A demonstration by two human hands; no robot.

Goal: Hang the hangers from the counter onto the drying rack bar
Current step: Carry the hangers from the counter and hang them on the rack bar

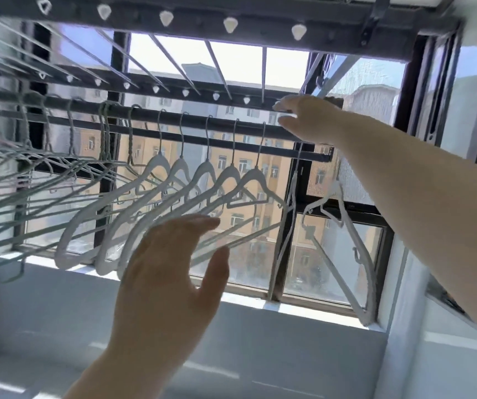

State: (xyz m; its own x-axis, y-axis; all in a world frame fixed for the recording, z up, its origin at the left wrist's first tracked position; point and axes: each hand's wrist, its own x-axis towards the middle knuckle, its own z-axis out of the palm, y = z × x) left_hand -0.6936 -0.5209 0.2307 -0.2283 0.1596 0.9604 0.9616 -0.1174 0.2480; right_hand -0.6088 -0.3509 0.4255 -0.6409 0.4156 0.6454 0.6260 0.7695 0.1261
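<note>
Your fingers (200, 226) on the left hand (168, 272) are spread flat and loose, gripping nothing; the fingertips lie against the lower bars of the white hangers (202, 182) that hang in a row from the drying rack bar (174, 136). Below the bar and toward its right end, that hand is palm-forward with the thumb out to the side. Your right hand (309, 119) reaches up to the right end of the same bar, fingers extended around the hook of the last white hanger (343, 240), which dangles beneath the bar's end and is turned at an angle to the others. Whether those fingers actually pinch the hook or only touch it, you cannot tell, since the hand is blurred and covers it. Left along the bar from the white row, a bunch of pale green hangers (30, 180) hangs packed close together. Behind the bar is the window (332, 254), with buildings beyond the glass. Beneath the bar, the pale counter (59, 326) shows no hangers in the visible part.
</note>
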